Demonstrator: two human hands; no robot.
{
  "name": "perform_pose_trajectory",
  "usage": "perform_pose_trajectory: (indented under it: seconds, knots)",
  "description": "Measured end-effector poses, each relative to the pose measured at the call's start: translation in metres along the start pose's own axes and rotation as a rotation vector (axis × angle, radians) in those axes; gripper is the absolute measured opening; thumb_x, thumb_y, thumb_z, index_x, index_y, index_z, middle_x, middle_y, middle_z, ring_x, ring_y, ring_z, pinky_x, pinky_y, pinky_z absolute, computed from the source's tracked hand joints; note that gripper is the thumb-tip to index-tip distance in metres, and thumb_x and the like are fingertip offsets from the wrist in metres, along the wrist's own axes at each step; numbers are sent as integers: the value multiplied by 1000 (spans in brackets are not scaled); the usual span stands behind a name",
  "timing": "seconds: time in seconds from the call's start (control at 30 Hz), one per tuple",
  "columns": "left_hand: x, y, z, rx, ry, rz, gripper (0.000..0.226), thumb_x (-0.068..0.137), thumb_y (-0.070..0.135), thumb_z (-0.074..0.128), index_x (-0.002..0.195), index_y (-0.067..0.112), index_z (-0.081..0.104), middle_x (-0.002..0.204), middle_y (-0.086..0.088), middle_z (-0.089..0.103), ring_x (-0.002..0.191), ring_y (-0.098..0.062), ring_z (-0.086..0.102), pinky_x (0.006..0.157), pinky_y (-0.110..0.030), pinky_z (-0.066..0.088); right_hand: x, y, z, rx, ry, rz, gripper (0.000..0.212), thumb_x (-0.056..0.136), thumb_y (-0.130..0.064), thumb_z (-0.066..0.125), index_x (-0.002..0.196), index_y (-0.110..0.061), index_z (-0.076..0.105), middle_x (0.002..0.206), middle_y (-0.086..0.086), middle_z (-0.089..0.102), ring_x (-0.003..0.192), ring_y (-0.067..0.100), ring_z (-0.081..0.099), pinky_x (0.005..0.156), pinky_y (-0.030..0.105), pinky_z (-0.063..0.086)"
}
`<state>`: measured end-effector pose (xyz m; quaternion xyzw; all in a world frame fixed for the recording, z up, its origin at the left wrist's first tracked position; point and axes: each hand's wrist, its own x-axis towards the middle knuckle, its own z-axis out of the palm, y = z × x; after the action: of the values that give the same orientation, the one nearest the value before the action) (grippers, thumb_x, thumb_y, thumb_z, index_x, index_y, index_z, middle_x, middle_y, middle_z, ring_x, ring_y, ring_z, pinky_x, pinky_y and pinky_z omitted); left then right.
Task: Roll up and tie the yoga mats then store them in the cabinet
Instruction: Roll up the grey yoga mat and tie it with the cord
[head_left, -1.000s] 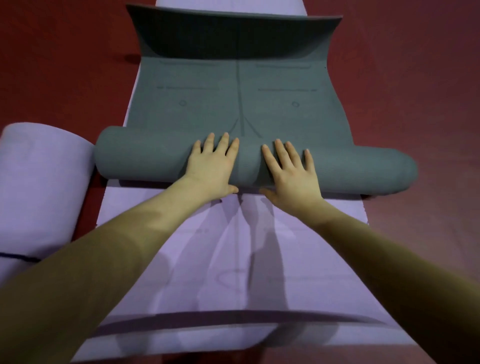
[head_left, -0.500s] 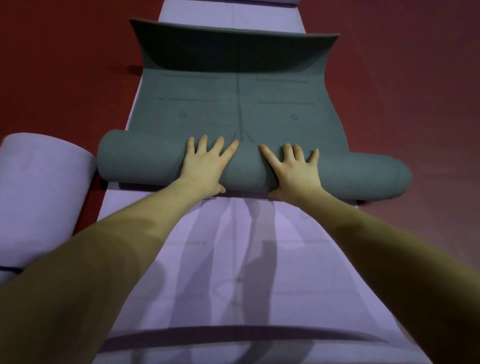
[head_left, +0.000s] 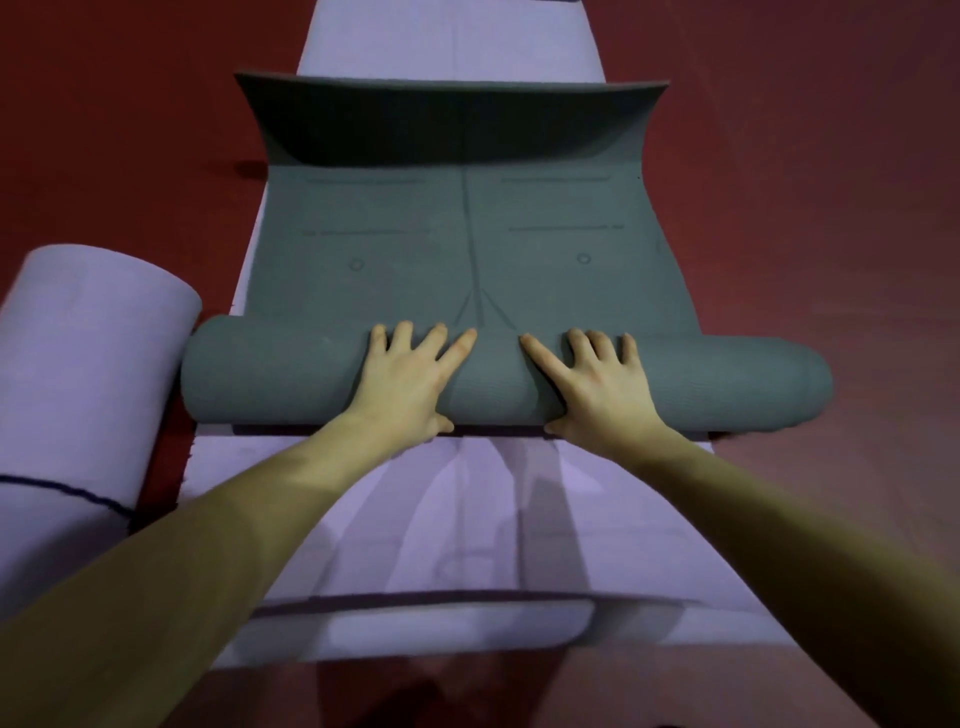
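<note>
Under both flat, released hands (head_left: 410, 382) (head_left: 597, 384) lies the half-rolled grey mat (head_left: 467, 291).

Dark red carpeted floor (head_left: 810, 156) — fills both sides of view, faint shadows across it.

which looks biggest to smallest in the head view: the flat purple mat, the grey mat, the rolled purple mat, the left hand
1. flat purple mat, though the grey one hides part of it
2. grey mat
3. rolled purple mat, cut off by the frame edge, so unsure
4. left hand
</note>
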<state>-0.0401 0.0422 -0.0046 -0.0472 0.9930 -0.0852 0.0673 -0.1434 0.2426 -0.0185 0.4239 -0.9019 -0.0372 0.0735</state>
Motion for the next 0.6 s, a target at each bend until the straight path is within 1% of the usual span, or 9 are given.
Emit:
perform_pose_trajectory:
  seconds: [0.1, 0.23, 0.3, 0.33, 0.37, 0.43, 0.47, 0.53, 0.6]
  knots:
    - [-25, 14, -4, -30, -24, 23, 110, 67, 63, 70, 151, 28, 7, 147, 1, 30, 124, -31, 34, 104, -46, 27, -29, -4, -7, 21, -36, -27, 117, 26, -41, 88, 135, -23, 50, 99, 19, 57, 86, 36, 57, 79, 53, 45]
    - [-51, 27, -13, -67, -97, 53, 111, 65, 64, 71, 150, 30, 9, 142, 5, 33, 123, -29, 34, 103, -44, 29, -59, -5, -19, 71, -112, -67, 114, 26, -48, 84, 133, -23, 51, 91, 15, 59, 77, 36, 58, 68, 45, 49]
    - [-58, 28, -15, -101, -136, 62, 112, 63, 64, 72, 150, 30, 10, 142, 6, 34, 123, -28, 34, 102, -42, 30, -68, -8, -25, 73, -174, -68, 114, 27, -53, 82, 134, -24, 52, 90, 14, 61, 75, 35, 59, 68, 44, 49]
    - [-60, 29, -16, -111, -154, 66, 112, 63, 63, 73, 150, 30, 10, 142, 6, 33, 123, -28, 34, 102, -41, 30, -70, -10, -28, 72, -215, -65, 115, 30, -55, 82, 137, -25, 49, 94, 14, 61, 79, 36, 60, 72, 45, 49]
    - [-61, 29, -16, -118, -170, 70, 113, 63, 62, 74, 150, 30, 9, 144, 6, 32, 124, -28, 34, 103, -41, 30, -70, -13, -30, 73, -263, -61, 116, 36, -55, 82, 141, -28, 43, 103, 15, 60, 89, 37, 59, 79, 48, 47]
    - [-60, 28, -16, -142, -211, 64, 116, 62, 61, 75, 151, 31, 7, 150, 6, 28, 129, -29, 32, 109, -41, 27, -72, -16, -30, 69, -320, -38, 114, 50, -54, 80, 149, -33, 26, 124, 17, 51, 112, 37, 51, 96, 56, 36]
    - [-57, 25, -16, -174, -233, 56, 118, 61, 61, 76, 151, 33, 5, 154, 5, 24, 132, -30, 30, 112, -42, 24, -74, -16, -30, 69, -305, -28, 113, 53, -51, 80, 150, -33, 24, 130, 17, 48, 119, 38, 47, 100, 60, 32]
    - [-50, 17, -17, -263, -265, 46, 119, 61, 62, 75, 150, 36, 2, 158, 5, 14, 139, -31, 24, 116, -41, 16, -81, -17, -29, 87, -223, -32, 105, 55, -46, 82, 146, -29, 34, 132, 20, 49, 121, 42, 48, 95, 69, 34]
    - [-45, 9, -18, -294, -277, 49, 115, 64, 64, 72, 150, 38, 0, 159, 6, 9, 143, -27, 17, 117, -41, 11, -89, -22, -27, 106, -135, -24, 83, 66, -47, 73, 141, -28, 41, 133, 19, 52, 119, 42, 51, 90, 71, 38]
